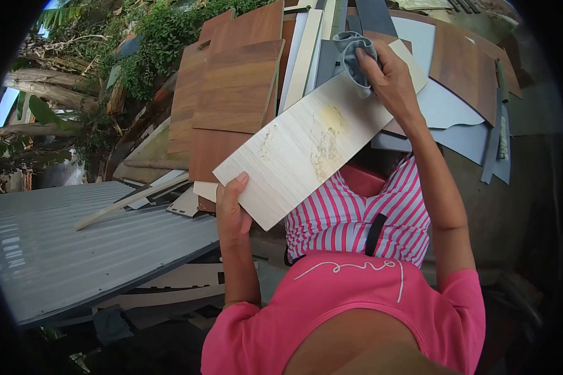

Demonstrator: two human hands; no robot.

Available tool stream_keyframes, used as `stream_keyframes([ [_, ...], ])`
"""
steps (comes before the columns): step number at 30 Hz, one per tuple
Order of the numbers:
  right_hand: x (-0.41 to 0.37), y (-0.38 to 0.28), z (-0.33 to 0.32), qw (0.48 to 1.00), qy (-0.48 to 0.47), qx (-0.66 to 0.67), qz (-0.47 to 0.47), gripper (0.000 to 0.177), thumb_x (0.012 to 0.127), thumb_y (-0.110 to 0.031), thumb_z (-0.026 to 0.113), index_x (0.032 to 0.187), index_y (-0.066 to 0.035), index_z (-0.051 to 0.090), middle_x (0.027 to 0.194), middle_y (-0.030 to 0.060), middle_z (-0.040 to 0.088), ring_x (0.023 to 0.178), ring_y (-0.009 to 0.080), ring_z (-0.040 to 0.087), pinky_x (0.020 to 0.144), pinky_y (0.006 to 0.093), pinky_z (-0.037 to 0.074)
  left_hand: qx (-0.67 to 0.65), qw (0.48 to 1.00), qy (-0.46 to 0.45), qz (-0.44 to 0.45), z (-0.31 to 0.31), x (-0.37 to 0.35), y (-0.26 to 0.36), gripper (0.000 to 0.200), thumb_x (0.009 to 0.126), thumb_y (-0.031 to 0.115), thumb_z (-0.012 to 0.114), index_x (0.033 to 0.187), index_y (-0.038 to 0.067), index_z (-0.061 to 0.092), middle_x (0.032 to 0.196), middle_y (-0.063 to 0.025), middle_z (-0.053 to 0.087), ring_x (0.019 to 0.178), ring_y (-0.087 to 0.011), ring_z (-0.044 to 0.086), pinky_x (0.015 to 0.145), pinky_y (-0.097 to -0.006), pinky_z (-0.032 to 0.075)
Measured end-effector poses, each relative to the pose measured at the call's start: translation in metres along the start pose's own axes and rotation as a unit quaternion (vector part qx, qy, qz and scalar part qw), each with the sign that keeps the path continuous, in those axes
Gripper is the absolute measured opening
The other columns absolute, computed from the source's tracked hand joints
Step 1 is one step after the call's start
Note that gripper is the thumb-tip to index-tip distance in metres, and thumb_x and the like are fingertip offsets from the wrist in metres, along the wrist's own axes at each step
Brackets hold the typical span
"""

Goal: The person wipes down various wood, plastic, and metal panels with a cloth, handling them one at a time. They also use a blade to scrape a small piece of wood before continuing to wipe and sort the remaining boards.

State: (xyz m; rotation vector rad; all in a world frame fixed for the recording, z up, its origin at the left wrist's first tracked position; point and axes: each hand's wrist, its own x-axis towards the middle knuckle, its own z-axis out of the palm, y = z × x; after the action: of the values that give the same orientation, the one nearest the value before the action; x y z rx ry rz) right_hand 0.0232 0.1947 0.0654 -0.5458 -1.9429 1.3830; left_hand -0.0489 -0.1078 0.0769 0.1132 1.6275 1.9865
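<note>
A pale wood-grain board (288, 156) is held at a slant over my lap, its far end up to the right. Yellowish-brown dirt stains mark its middle and left part. My left hand (233, 203) grips the board's lower left end, thumb on the top face and the other fingers hidden beneath. In my right hand (386, 75) is a bunched grey cloth (355, 56), pinched by the thumb and fingers and lying against the board's upper right part.
Brown wood-grain panels (238, 84) are stacked ahead on the left. More brown boards (463, 62) and pale sheets (447, 103) lie at the right. A corrugated metal sheet (106, 237) spreads at the left, with thin wood strips (131, 201) on it. Green plants (150, 56) grow behind.
</note>
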Motion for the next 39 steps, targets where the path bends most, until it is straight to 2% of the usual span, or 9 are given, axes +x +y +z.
stream_keyframes([
  [1,-0.011,-0.025,0.021,0.982,-0.082,-0.077,-0.155,0.022,0.087,-0.019,0.056,0.105,-0.007,0.061,0.089,0.0092,0.059,0.083,0.0179,0.057,0.073,0.0272,0.045,0.004,1.000,-0.005,-0.002,0.002,0.000,0.003,0.048,0.081,0.016,0.055,0.119,-0.009,0.042,0.109,-0.0155,0.055,0.102,-0.0226,0.056,0.086,-0.0340,0.045],
  [3,-0.036,-0.062,0.076,0.918,-0.096,-0.095,-0.372,0.036,0.078,-0.021,0.064,0.113,-0.016,0.057,0.105,0.0101,0.058,0.103,0.0277,0.051,0.086,0.0360,0.041,0.021,0.999,-0.036,0.008,0.006,0.000,0.009,0.050,0.081,0.016,0.056,0.122,-0.007,0.040,0.114,-0.0152,0.053,0.105,-0.0220,0.055,0.086,-0.0335,0.046],
  [6,-0.047,-0.067,0.112,0.880,-0.123,-0.054,-0.456,0.039,0.077,-0.025,0.065,0.113,-0.017,0.055,0.102,0.0070,0.058,0.096,0.0253,0.054,0.083,0.0358,0.041,-0.005,0.999,0.031,0.037,0.012,-0.007,0.011,0.054,0.081,0.016,0.056,0.127,-0.004,0.036,0.122,-0.0153,0.046,0.106,-0.0220,0.054,0.088,-0.0345,0.046],
  [9,-0.034,-0.060,0.100,0.864,-0.295,-0.142,-0.382,0.032,0.079,-0.031,0.062,0.107,-0.016,0.058,0.098,0.0038,0.058,0.091,0.0228,0.055,0.080,0.0352,0.042,0.039,0.993,-0.054,0.100,-0.005,-0.006,0.007,0.054,0.081,0.017,0.057,0.125,-0.005,0.037,0.119,-0.0158,0.048,0.107,-0.0233,0.053,0.089,-0.0348,0.045],
  [23,0.069,0.131,-0.078,0.936,0.063,-0.335,-0.086,0.043,0.093,-0.039,0.042,0.087,0.002,0.057,0.084,0.0164,0.058,0.078,0.0301,0.053,0.073,0.0378,0.041,-0.027,0.991,0.092,0.089,-0.011,-0.003,0.017,0.044,0.084,0.018,0.055,0.118,-0.007,0.046,0.108,-0.0161,0.056,0.097,-0.0223,0.057,0.085,-0.0331,0.045],
  [25,0.065,0.138,-0.087,0.959,0.103,-0.246,0.096,0.049,0.092,-0.046,0.040,0.097,-0.001,0.061,0.088,0.0179,0.063,0.080,0.0356,0.057,0.074,0.0398,0.043,-0.040,0.992,0.087,0.085,-0.014,-0.002,0.018,0.044,0.084,0.019,0.055,0.119,-0.006,0.046,0.109,-0.0162,0.056,0.099,-0.0228,0.057,0.086,-0.0334,0.045],
  [31,0.041,0.166,-0.084,0.971,0.137,-0.039,0.189,0.056,0.094,-0.045,0.035,0.091,0.005,0.060,0.078,0.0158,0.063,0.080,0.0232,0.063,0.070,0.0342,0.047,-0.133,0.982,0.097,0.088,0.007,0.009,0.017,0.046,0.087,0.023,0.054,0.123,-0.003,0.044,0.117,-0.0149,0.054,0.105,-0.0243,0.055,0.090,-0.0359,0.045],
  [33,0.027,0.143,-0.063,0.912,0.111,0.305,0.251,0.045,0.097,-0.036,0.031,0.101,0.002,0.056,0.081,0.0117,0.063,0.076,0.0211,0.063,0.071,0.0330,0.050,-0.151,0.980,0.089,0.094,0.022,0.021,0.012,0.046,0.088,0.024,0.053,0.124,-0.002,0.044,0.119,-0.0144,0.054,0.107,-0.0245,0.054,0.091,-0.0364,0.044],
  [39,-0.017,0.039,0.034,0.804,0.085,0.516,0.282,0.045,0.100,-0.034,0.025,0.125,0.000,0.041,0.124,0.0113,0.051,0.109,0.0186,0.054,0.094,0.0352,0.044,-0.194,0.974,0.024,0.117,0.096,0.053,-0.020,0.048,0.090,0.028,0.047,0.127,-0.003,0.040,0.124,-0.0153,0.050,0.113,-0.0251,0.050,0.094,-0.0359,0.042],
])
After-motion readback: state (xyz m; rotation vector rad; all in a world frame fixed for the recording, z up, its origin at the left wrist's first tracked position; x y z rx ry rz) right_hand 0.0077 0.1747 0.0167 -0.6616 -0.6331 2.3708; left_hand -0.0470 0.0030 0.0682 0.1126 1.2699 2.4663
